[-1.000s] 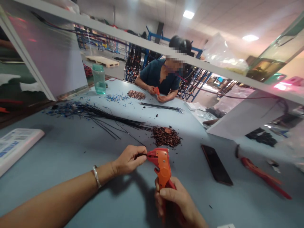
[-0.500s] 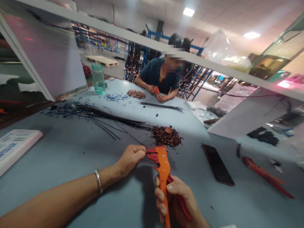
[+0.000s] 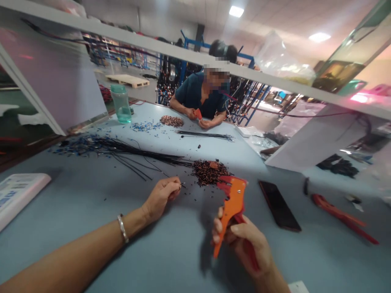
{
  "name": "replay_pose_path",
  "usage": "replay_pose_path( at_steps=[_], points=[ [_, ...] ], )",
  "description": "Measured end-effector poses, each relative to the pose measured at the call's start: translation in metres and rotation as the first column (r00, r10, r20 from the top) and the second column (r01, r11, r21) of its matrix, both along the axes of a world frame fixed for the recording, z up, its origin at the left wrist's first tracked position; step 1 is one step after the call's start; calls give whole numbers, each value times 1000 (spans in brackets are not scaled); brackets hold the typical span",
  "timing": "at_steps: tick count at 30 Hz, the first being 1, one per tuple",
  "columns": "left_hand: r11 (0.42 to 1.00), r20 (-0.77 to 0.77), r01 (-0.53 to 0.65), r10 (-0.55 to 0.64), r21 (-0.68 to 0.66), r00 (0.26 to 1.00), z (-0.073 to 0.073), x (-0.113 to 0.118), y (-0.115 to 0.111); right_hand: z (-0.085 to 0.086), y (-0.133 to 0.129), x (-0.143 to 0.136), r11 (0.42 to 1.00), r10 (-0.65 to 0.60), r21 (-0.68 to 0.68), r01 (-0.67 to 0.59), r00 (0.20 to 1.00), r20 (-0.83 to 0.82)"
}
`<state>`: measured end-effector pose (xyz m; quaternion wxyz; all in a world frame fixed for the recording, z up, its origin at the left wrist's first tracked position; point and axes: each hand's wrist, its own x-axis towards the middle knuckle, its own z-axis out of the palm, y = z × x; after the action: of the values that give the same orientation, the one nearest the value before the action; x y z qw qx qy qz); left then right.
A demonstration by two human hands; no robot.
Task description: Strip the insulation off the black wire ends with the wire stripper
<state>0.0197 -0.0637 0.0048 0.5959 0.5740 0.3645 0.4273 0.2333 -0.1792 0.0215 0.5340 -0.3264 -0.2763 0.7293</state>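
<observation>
My left hand (image 3: 163, 196) is closed in a pinch on a thin black wire, whose short bare end (image 3: 182, 184) pokes out to the right of the fingertips. My right hand (image 3: 244, 242) is wrapped round the handles of an orange and red wire stripper (image 3: 232, 201). The tool's red jaws stand apart from the left hand, over the near right side of a pile of small black and copper bits (image 3: 207, 173). Behind the left hand, a bundle of black wires (image 3: 143, 154) stretches left to scattered blue and white pieces (image 3: 79, 145).
A black phone (image 3: 279, 206) and a red-handled tool (image 3: 342, 215) lie at the right. A white box (image 3: 21, 195) is at the left, a green bottle (image 3: 121, 105) farther back. Across the table (image 3: 122, 252), a person (image 3: 201, 95) holds an orange tool.
My right hand has moved the stripper right, off the wire. My left hand has shifted slightly left and up, and the wire's bare end now shows.
</observation>
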Motion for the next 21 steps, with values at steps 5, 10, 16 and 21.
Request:
replay_pose_path(
  at_steps=[5,10,16,21],
  points=[
    [995,-65,79,-75,59,995,4,-6,-4,-19,2,-12,994,110,-6,-110,994,-16],
    [964,-213,163,-118,208,970,8,-7,-5,-23,1,-15,987,159,2,-159,987,29],
    [920,-341,167,-40,354,939,0,-3,-5,-24,0,-18,982,188,-24,-187,980,61],
    [849,-362,113,97,517,927,-5,-2,-7,-21,-1,-20,978,207,-36,-205,974,92]
  ],
)
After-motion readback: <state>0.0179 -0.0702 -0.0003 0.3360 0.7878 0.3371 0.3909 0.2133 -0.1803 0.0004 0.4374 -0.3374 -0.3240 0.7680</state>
